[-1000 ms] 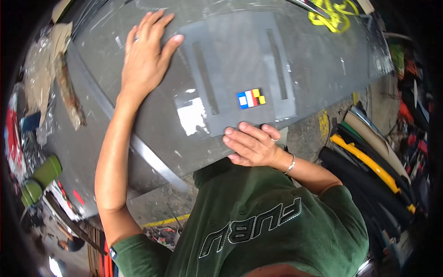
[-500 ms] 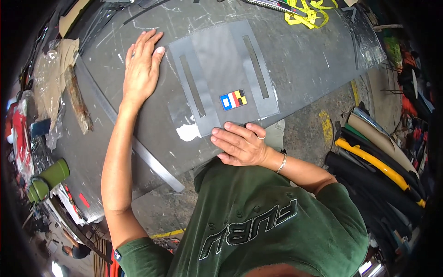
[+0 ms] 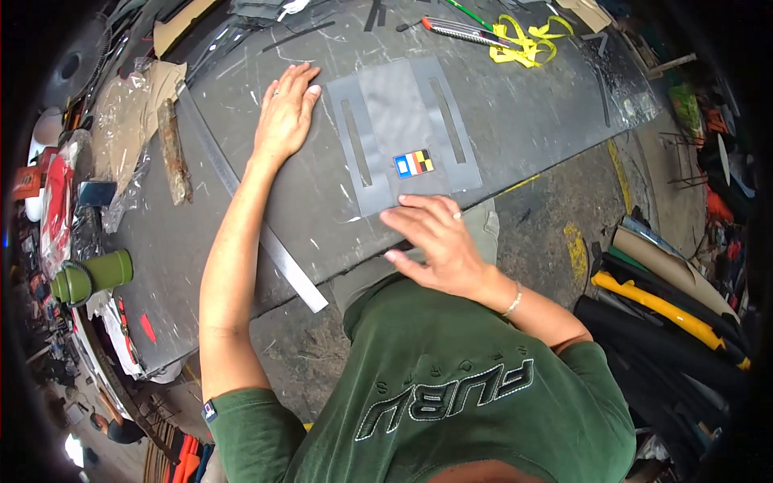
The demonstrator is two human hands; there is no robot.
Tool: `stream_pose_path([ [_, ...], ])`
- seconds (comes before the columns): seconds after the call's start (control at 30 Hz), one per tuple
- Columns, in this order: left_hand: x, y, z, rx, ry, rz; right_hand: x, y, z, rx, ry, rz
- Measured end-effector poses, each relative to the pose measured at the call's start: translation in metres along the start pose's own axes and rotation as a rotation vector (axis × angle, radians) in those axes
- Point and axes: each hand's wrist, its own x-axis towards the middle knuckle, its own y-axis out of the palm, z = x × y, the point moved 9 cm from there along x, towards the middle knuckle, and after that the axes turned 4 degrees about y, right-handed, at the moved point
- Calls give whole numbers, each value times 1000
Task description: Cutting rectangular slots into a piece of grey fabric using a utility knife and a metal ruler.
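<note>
A grey fabric panel (image 3: 398,97) lies flat on the dark worktable (image 3: 314,217). Two long dark slots run down its sides, and a small colourful patch (image 3: 414,164) sits near its front edge. My left hand (image 3: 287,111) rests palm down on the table just left of the panel, its fingers stretched out and holding nothing. By the panel's front edge is my right hand (image 3: 435,241), fingers spread and thumb apart. The fingertips are close to that edge; whether they touch it I cannot tell.
A long metal ruler (image 3: 282,262) crosses the table under my left forearm. A wooden stick (image 3: 175,153), plastic-wrapped brown paper (image 3: 129,113) and a green flask (image 3: 101,278) lie left. A yellow tape measure (image 3: 523,40) and a red-and-black cutter (image 3: 455,30) lie far back. Material rolls (image 3: 652,306) lie right.
My right hand has turned and spread its fingers, with the thumb now apart. The left hand stays flat beside the panel. The whole view has shifted, and a glare spot near the panel is gone.
</note>
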Motion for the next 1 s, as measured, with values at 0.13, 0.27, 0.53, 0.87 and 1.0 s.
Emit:
stream_pose_path([
  [0.13, -4, -1, -1, -19, -16, 4, 40, -47, -36, 211, 145, -98],
  [0.27, 0, -2, 3, -21, -19, -9, 97, -86, -119, -39, 446, -97],
  [0.53, -3, -4, -13, 16, 34, 39, 144, -58, -104, -370, -121, 176],
  [0.87, -4, 0, -23, 112, 71, 133, 56, -30, -90, -725, 52, 179],
  [1.0, -4, 1, -21, 114, 79, 127, 55, -39, -101, -667, 100, 134],
])
